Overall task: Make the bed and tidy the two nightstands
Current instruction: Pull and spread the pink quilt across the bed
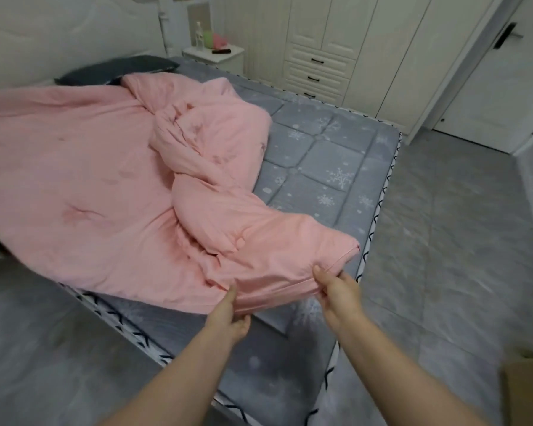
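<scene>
A pink quilt (83, 179) lies rumpled and twisted across the grey snowflake-patterned mattress (326, 167). I stand at the foot corner of the bed. My left hand (231, 315) pinches the quilt's near edge. My right hand (336, 287) grips the same edge close to its corner. A dark grey pillow (117, 70) rests at the head, partly under the quilt. Beyond it stands a white nightstand (219, 58) bearing a clear bottle (199, 35), a green cup (208, 40), a pink item (220, 41) and a dark flat object (221, 51).
A white padded headboard (59, 35) backs the bed. A cream wardrobe with drawers (320, 63) lines the far wall, and a white door (505, 72) is at right. Grey tiled floor (443, 241) runs along the bed's right side. A cardboard box corner (526, 392) sits bottom right.
</scene>
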